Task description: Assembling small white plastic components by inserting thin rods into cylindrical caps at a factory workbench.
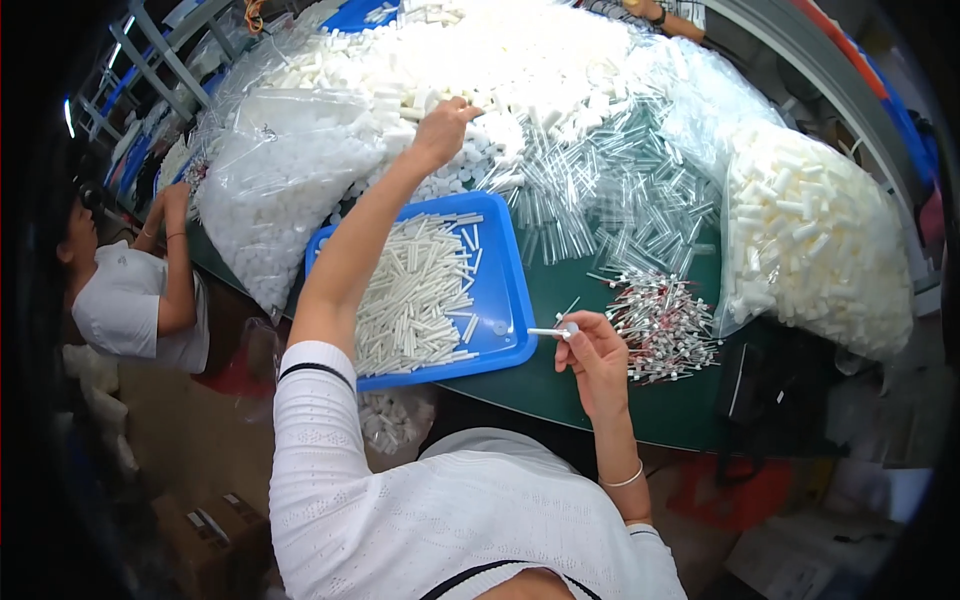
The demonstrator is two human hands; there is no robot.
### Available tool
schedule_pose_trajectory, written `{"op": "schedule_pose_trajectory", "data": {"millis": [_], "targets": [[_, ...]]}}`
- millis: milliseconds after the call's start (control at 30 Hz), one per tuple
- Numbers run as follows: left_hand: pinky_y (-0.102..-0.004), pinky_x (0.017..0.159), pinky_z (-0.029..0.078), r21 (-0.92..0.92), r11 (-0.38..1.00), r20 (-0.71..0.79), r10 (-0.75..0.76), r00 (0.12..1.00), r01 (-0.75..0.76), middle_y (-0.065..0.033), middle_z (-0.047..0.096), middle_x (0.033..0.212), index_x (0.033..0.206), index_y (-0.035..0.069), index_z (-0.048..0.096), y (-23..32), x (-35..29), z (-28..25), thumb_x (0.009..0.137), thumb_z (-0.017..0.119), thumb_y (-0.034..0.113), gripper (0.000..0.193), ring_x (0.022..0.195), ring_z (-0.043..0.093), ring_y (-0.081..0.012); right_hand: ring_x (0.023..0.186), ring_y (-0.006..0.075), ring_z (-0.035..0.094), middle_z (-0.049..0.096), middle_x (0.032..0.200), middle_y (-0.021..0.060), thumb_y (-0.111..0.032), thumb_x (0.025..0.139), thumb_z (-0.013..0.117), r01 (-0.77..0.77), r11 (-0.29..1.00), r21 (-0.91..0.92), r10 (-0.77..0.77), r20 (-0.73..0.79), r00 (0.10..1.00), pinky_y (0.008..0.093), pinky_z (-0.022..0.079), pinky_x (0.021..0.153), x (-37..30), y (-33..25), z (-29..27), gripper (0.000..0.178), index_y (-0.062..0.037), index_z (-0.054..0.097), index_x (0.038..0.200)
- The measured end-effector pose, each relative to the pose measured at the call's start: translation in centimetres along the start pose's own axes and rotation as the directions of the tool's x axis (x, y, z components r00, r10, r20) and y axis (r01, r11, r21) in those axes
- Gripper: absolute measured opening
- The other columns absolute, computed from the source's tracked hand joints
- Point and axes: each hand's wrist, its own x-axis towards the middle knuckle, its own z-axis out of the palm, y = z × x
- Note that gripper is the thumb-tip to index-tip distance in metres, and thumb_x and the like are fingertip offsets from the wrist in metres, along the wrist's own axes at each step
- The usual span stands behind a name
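Note:
My left arm stretches across a blue tray (517,300) filled with short white sticks (410,290). At the far side my left hand (443,132) is closed, its fingertips pinched at the edge of a heap of white cylindrical pieces (480,60); whether anything is between them is too small to make out. By the tray's right rim, my right hand (596,365) pinches a thin white stick (546,332), its tip pointing left over the rim. A small round translucent cap (571,328) shows at the fingertips. Clear plastic tubes (640,180) lie beyond this hand.
Small white-tipped parts with red bits (660,325) are piled on the green table (560,395). A clear bag of cream cylinders (810,240) stands at right, a bag of white caps (285,190) at left. A co-worker (140,290) sits at far left; another person's arm (665,18) shows at the back.

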Motion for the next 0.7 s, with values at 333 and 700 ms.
{"op": "schedule_pose_trajectory", "data": {"millis": [333,700], "targets": [[-0.0456,0.071,0.049,-0.212,0.974,0.141,-0.05,0.989,0.079,-0.0191,0.064,0.09,0.099,0.005,0.061,5.3,-2.3,-4.5,0.088,0.053,0.017,0.018,0.082,0.062,-0.0369,0.07,0.0093,0.059,0.064,0.096,0.008,-0.011,0.092,0.06,0.047,0.999,0.009,-0.046,-0.111,0.993,0.0216,0.049,0.059,-0.4,-0.8,-1.7,0.016,-0.0002,0.061,0.104],[-0.0297,0.063,0.049,-0.747,0.478,0.469,-0.112,0.876,0.461,-0.0119,0.064,0.088,0.111,0.001,0.061,20.3,-19.2,-11.9,0.083,0.066,0.006,0.029,0.069,0.062,-0.021,0.071,0.013,0.064,0.062,0.113,0.0185,-0.013,0.093,0.058,0.009,0.99,0.141,-0.013,0.029,1.0,0.0229,0.054,0.061,0.0,1.9,2.2,0.021,0.0001,0.054,0.109]]}}
